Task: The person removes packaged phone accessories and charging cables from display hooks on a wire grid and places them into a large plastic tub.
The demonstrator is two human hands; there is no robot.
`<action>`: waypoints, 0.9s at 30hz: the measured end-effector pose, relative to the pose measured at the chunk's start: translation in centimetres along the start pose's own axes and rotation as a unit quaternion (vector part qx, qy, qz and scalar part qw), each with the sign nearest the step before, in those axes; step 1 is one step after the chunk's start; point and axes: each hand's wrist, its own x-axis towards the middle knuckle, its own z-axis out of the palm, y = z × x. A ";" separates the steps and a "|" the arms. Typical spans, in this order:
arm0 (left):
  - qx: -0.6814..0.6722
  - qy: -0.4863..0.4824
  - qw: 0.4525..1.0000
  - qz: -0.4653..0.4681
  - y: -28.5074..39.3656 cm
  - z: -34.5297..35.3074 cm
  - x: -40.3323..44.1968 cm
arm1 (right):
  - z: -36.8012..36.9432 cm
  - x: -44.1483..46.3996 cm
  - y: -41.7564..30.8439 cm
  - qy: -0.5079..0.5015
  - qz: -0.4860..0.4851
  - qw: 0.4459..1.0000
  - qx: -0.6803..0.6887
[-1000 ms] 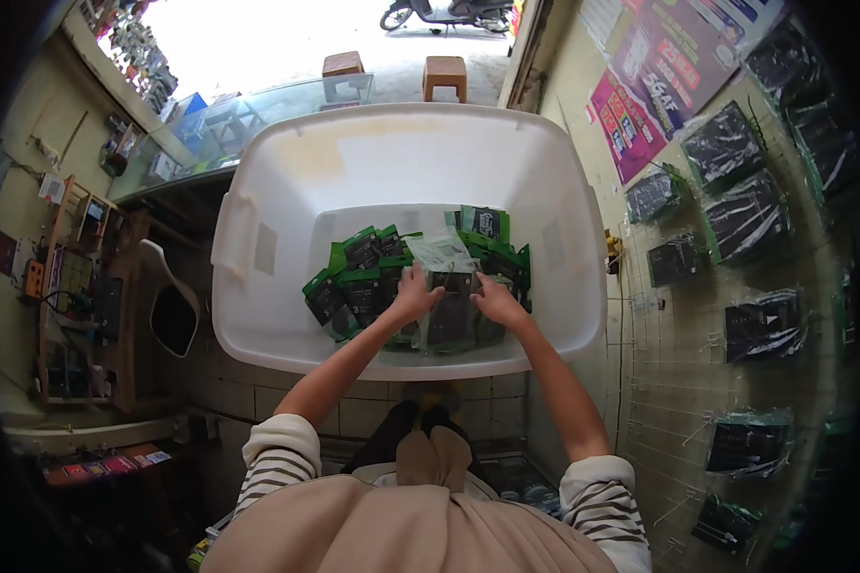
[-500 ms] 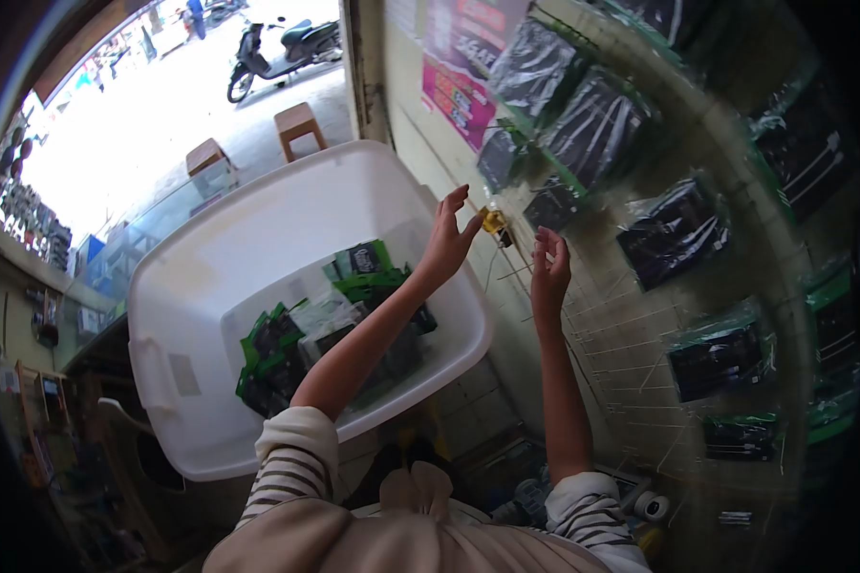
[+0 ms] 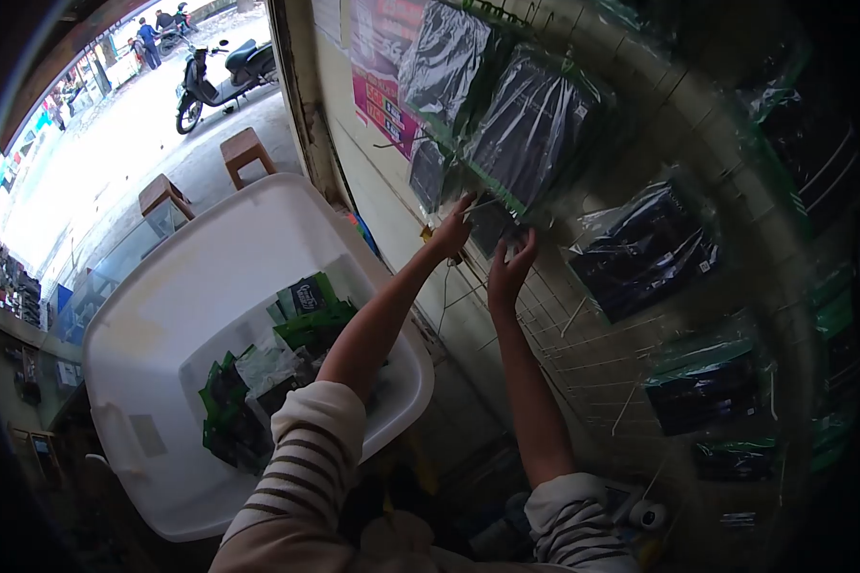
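Observation:
My left hand [image 3: 452,230] is up at the wall rack, its fingers mostly closed beside the tip of a thin wire hook [image 3: 484,203]. What lies between those fingers is too small to make out. Just right of it, a small dark flat packet [image 3: 491,227] hangs low under larger plastic-wrapped packets [image 3: 521,124]. My right hand [image 3: 512,269] reaches up from below, thumb and fingers closed on the packet's lower edge. Below and left of my hands, a big white plastic tub [image 3: 201,277] holds several green and black packets [image 3: 306,298].
More wrapped dark packets [image 3: 650,250] hang on the wire grid to the right, with bare hooks sticking out. A pink poster [image 3: 382,72] is on the wall. Beyond the tub stand two wooden stools [image 3: 246,155], a glass counter [image 3: 129,256] and a parked scooter [image 3: 222,86] outside.
Both hands have come to the small dark packet, having been apart from it earlier. My view has turned right, so the tub and scooter sit further left.

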 end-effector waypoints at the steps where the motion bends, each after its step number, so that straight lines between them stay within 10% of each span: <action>1: -0.004 -0.002 1.000 0.023 -0.3 0.2 0.4 | 0.0 0.0 0.1 -0.001 0.000 1.000 -0.001; 17: 0.016 0.066 0.997 0.032 2.7 -4.1 -2.5 | 0.7 -2.0 -3.5 0.100 -0.131 0.974 -0.158; 27: -0.223 0.055 0.966 -0.115 10.6 -7.4 -7.7 | 1.0 -5.2 -9.6 0.072 -0.004 0.984 0.165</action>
